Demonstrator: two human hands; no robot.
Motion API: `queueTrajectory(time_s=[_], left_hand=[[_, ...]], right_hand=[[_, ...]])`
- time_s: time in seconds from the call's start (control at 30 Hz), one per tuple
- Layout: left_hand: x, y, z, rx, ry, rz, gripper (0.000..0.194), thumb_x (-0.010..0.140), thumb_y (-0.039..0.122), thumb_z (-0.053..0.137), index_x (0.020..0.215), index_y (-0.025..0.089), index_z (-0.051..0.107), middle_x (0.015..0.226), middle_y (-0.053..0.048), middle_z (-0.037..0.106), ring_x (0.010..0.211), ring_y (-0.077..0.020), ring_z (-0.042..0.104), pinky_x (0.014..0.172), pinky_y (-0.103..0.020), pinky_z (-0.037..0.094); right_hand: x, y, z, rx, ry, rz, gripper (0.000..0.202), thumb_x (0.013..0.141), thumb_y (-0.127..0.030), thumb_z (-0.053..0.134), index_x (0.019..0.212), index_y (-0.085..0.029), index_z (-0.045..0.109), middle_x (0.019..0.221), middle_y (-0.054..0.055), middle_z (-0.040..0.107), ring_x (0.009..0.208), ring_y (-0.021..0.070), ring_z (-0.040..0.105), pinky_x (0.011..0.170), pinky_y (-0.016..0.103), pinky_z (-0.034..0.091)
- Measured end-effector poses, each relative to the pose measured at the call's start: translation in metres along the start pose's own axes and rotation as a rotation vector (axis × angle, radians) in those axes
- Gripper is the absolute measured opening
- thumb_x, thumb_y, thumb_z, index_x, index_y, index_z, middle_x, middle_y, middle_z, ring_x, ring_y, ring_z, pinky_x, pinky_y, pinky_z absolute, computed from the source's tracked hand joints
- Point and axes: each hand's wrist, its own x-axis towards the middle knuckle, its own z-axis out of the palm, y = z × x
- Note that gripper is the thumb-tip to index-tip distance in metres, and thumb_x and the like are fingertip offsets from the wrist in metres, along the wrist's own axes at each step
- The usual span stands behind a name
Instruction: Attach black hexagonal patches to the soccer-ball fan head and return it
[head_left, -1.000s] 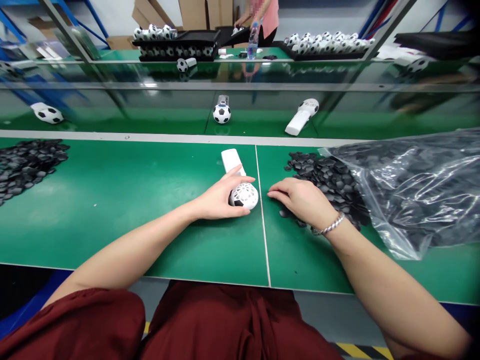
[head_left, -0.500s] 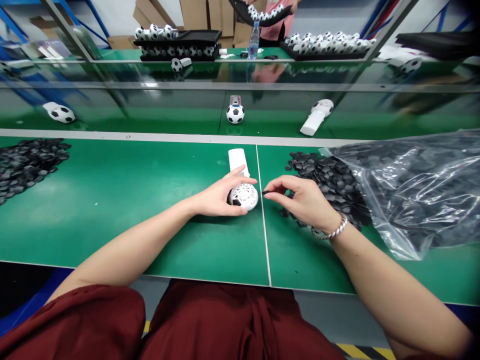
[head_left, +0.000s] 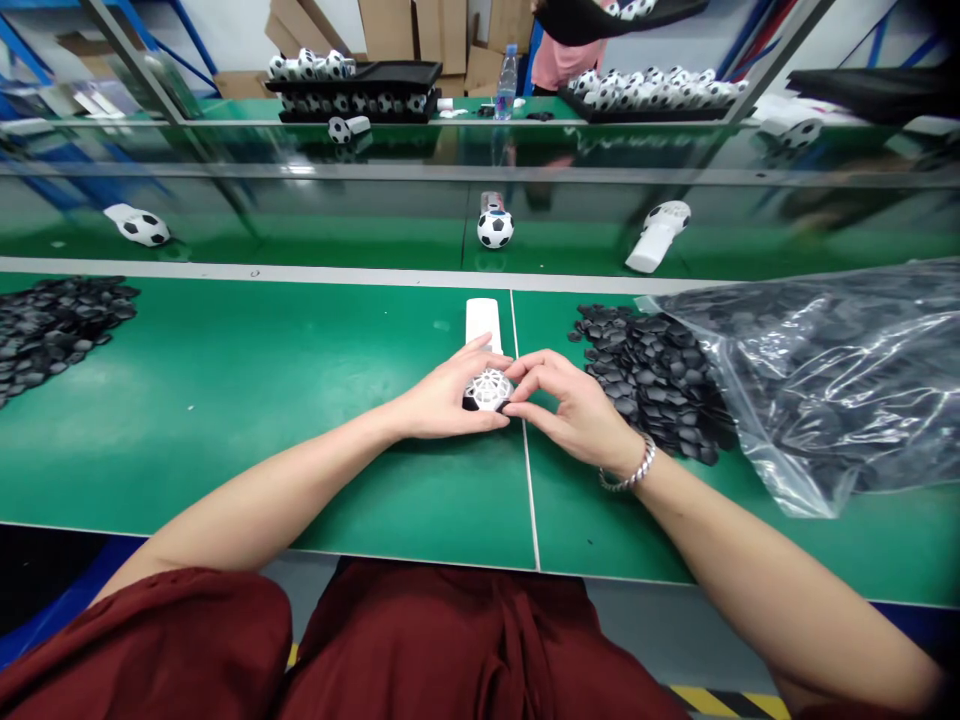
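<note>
A white device with a round football-patterned head [head_left: 487, 388] and a flat white handle [head_left: 482, 322] lies on the green table. My left hand [head_left: 450, 395] is wrapped round the left side of the head, thumb at the front and fingers behind. My right hand [head_left: 566, 405] pinches a small black piece [head_left: 508, 406] against the head's right side; the fingertips partly hide the piece. Right of it lies a heap of black pieces [head_left: 660, 380].
A clear plastic bag [head_left: 862, 380] of black pieces lies at right, another black heap [head_left: 60, 325] at far left. Beyond the pale rail are football devices [head_left: 496, 228], loaded black trays [head_left: 352, 100], a bottle [head_left: 506, 85] and a person holding a tray [head_left: 622, 20].
My right hand has moved left, bringing the black piece from beside the device to its head. Devices beyond the rail have shifted, and the person's tray has moved right.
</note>
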Motion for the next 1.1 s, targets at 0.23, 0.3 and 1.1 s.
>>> queueTrajectory(time_s=[0.23,0.3,1.1], left_hand=[[-0.002,0.004,0.003,-0.010,0.029,-0.033,0.048,0.070,0.026,0.064,0.115,0.021,0.048,0.133,-0.005,0.047,0.139,-0.0275,0.008,0.111,-0.050,0.018],[-0.003,0.003,0.004,-0.008,0.046,-0.045,0.049,0.070,0.026,0.064,0.116,0.021,0.047,0.134,-0.006,0.046,0.139,-0.0276,0.009,0.110,-0.050,0.019],[0.001,0.002,0.012,-0.005,0.139,-0.033,0.050,0.063,0.025,0.066,0.109,0.019,0.046,0.124,-0.010,0.046,0.126,-0.0268,0.036,0.105,-0.043,0.030]], right_hand=[[0.000,0.004,0.004,0.124,0.017,0.118,0.016,0.075,-0.026,0.066,0.084,-0.021,0.054,0.100,0.007,0.057,0.096,0.0201,0.055,0.075,0.036,0.052],[-0.001,0.009,0.005,0.212,0.029,0.218,0.025,0.071,-0.031,0.070,0.084,-0.021,0.051,0.098,0.006,0.055,0.094,0.0205,0.056,0.072,0.036,0.053],[0.005,0.013,-0.013,0.287,-0.094,0.501,0.035,0.062,-0.041,0.073,0.079,-0.020,0.050,0.080,0.001,0.061,0.072,0.0153,0.060,0.064,0.030,0.049]])
